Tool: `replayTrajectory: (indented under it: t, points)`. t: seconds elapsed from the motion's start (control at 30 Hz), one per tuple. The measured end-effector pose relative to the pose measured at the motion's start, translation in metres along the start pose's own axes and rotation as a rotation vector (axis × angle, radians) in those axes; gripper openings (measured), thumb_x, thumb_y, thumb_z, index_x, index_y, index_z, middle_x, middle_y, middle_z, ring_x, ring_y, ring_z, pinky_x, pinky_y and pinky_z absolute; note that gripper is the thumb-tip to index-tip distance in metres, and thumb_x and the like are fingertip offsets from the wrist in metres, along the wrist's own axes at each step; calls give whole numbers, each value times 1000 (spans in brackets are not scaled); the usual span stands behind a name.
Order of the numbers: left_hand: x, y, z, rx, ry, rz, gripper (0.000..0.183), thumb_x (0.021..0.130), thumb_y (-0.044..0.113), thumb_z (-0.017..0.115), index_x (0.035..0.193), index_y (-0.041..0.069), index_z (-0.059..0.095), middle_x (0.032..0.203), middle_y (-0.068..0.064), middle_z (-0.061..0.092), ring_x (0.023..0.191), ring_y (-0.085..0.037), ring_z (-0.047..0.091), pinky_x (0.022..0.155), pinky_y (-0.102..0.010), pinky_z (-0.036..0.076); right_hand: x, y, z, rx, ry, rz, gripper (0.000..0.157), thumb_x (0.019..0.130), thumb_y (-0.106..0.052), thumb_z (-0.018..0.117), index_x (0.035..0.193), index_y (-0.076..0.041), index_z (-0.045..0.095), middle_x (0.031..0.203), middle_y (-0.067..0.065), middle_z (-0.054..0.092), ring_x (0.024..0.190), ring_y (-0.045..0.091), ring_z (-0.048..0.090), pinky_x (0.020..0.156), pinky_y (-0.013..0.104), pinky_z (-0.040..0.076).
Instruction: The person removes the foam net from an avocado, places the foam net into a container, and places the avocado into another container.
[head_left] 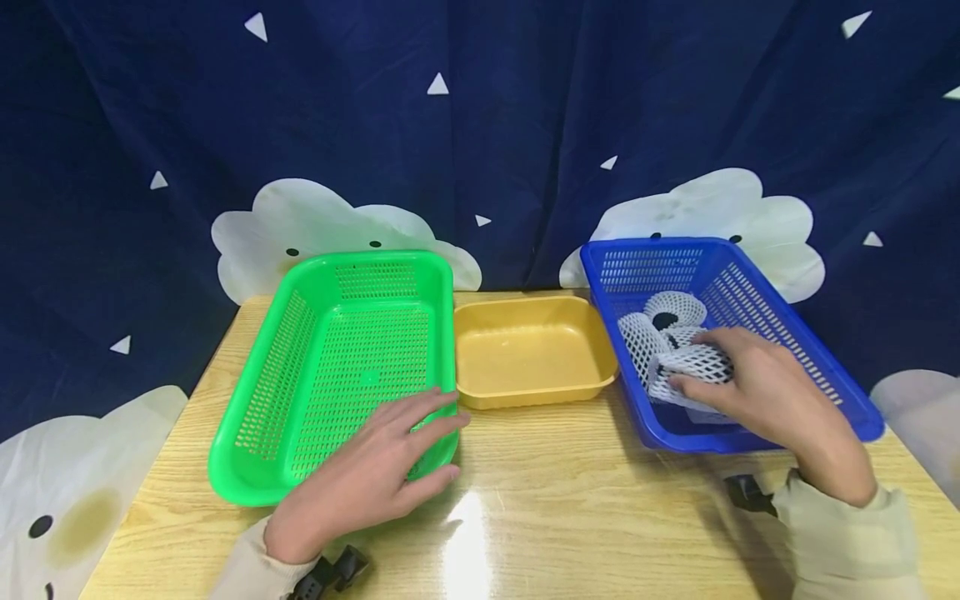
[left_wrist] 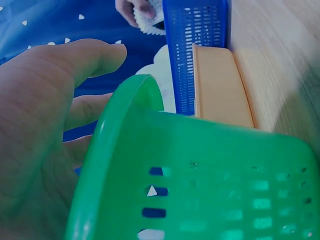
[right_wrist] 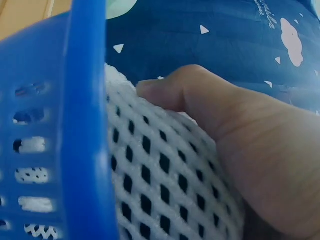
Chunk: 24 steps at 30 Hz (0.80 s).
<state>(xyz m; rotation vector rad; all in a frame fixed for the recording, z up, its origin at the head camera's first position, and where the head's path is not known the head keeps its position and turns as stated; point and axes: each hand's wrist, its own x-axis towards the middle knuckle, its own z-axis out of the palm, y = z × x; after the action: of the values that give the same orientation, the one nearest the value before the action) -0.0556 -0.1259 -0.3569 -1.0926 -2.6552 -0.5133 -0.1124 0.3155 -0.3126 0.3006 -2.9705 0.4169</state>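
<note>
Through the head view I have the right hand [head_left: 776, 392] gripping a white netted piece [head_left: 693, 367] inside the blue basket [head_left: 780, 312], between three and four o'clock; the left hand [head_left: 367, 467], fingers loosely spread, is at seven o'clock over the green basket [head_left: 375, 342].

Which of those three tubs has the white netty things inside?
The blue basket, the one on the right: it holds the white foam-netted objects, and the right hand grips one. The green basket and yellow tray show none inside.
</note>
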Motion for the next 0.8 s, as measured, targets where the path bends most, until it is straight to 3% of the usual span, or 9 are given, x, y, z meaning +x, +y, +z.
replayTrajectory:
  t: [0.23,0.5,0.8]
  points:
    - [1,1,3,3,-3,16,49,97,42,69,138,17,64,148,-9,60,142,-29,55,113,-51,48,-2,-10,-2,20,76,-25,72,82,-52,83,130,-2,64,126,30,66,113,47,61,90,63,48]
    - [3,2,7,4,-8,21,49,97,42,70,139,18,63,149,-7,59,142,-27,55,113,-50,49,-5,-21,-3,33,97,-18,71,81,-53,83,131,-5,64,126,28,66,114,47,62,90,63,48]
    - [3,5,7,8,18,37,47,98,44,68,137,19,64,148,-5,59,143,-28,54,112,-51,49,-8,-37,6,44,164,-87,68,77,-46,89,128,-9,66,119,22,70,101,38,67,79,55,51]
